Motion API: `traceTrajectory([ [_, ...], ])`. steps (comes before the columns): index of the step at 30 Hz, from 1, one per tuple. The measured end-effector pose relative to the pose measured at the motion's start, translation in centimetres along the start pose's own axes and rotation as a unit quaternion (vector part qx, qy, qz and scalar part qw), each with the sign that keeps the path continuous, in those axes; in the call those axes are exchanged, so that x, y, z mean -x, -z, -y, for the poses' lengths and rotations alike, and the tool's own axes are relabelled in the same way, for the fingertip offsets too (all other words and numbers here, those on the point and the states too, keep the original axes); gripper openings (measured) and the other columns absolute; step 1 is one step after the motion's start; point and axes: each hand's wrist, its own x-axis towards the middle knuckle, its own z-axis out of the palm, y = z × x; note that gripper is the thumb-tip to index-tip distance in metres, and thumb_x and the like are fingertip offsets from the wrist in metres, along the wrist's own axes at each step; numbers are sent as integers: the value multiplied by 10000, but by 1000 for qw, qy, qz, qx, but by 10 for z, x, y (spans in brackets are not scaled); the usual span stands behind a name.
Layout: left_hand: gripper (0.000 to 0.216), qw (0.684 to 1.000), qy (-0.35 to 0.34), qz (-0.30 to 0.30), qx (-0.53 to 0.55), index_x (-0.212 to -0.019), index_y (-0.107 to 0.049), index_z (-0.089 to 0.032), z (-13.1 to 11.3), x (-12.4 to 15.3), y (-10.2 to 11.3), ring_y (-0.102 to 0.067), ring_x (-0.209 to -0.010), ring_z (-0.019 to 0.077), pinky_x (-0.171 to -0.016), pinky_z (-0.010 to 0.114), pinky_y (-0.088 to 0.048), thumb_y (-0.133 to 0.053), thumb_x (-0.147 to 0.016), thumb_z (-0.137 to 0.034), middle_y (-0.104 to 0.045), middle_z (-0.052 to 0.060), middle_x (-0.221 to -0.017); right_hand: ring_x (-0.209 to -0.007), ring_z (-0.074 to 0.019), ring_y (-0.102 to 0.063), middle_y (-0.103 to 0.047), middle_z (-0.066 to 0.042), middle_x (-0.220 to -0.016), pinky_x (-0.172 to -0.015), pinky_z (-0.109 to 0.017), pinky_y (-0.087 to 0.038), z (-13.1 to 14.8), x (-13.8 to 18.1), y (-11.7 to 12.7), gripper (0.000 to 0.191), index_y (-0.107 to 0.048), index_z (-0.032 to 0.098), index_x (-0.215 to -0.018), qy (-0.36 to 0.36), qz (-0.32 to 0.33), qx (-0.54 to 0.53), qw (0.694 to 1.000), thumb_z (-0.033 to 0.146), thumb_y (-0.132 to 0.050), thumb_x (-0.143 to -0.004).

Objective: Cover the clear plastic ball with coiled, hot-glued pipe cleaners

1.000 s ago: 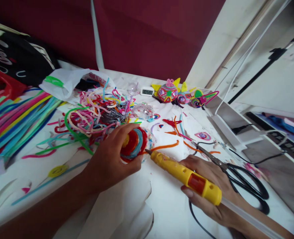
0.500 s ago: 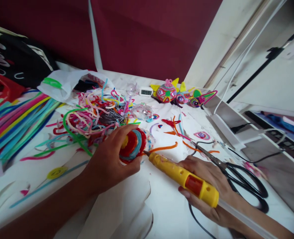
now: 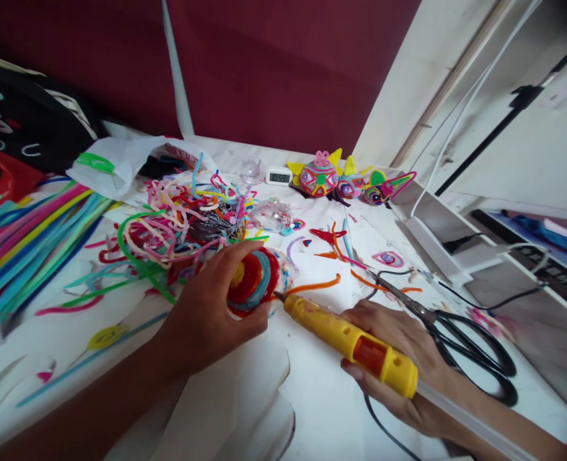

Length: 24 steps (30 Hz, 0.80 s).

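My left hand (image 3: 216, 307) is closed around a ball (image 3: 264, 275) wrapped with red, blue and yellow pipe cleaner. Part of its surface, on the right, looks clear and speckled. In my right hand (image 3: 398, 346) is a yellow hot glue gun (image 3: 350, 339), with a clear glue stick (image 3: 466, 419) sticking out of its back end. Its dark nozzle points left and is at the ball's lower right edge; whether it touches cannot be told. An orange pipe cleaner (image 3: 314, 284) extends rightward from near the nozzle.
Tangled pipe cleaners (image 3: 168, 237) pile up behind my left hand, with straight bundles (image 3: 33, 243) farther left. Black-handled scissors (image 3: 475, 349) lie right of my right hand. Decorated balls (image 3: 319, 178) and a small clock (image 3: 278, 176) stand at the back. A cable (image 3: 384, 426) runs below the glue gun.
The whole view has shifted slightly, so things appear a little farther left. Both hands keep their hold, and the nozzle stays at the ball's edge.
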Motion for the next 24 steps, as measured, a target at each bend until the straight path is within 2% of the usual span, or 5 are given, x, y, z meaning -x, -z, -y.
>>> traceTrajectory([
  [5,642,1000,8,0,0,-1400,-505,-268,-2,0,-1,-672,-1168,314,-1040,423,-545,-682,-789,-357,-678,62,-1318,-706,-196,-707,-725,-60,-851,-599,-275,-563,2,-1,4,264,-579,235,-1112,-16,14,-7,1000,423,-396,-1077],
  [9,636,1000,19,4,1,-1387,-511,-279,-2,1,0,-681,-1141,311,-1031,425,-551,-680,-780,-360,-684,53,-1306,-648,-183,-689,-723,-51,-778,-565,-267,-551,6,-10,11,288,-620,223,-1012,-3,30,11,999,381,-392,-1088],
  [12,648,1000,13,1,9,-1397,-502,-290,-1,0,0,-682,-1132,308,-1021,420,-556,-693,-781,-357,-679,51,-1315,-663,-187,-695,-729,-46,-791,-592,-268,-576,7,-16,15,249,-652,232,-1042,-6,46,32,998,329,-425,-1071],
  [15,652,1000,5,2,17,-1409,-490,-290,0,0,0,-684,-1120,300,-1011,412,-561,-695,-792,-343,-675,55,-1315,-661,-184,-696,-730,-54,-803,-592,-266,-583,8,-17,17,273,-672,228,-1052,-11,31,33,999,299,-408,-1064],
  [24,656,1000,17,-7,15,-1418,-492,-323,2,3,-2,-692,-1103,309,-966,424,-586,-674,-790,-378,-677,53,-1333,-687,-180,-722,-738,-54,-824,-635,-274,-598,2,-13,12,317,-600,213,-1083,-25,-1,11,1000,419,-360,-1099],
])
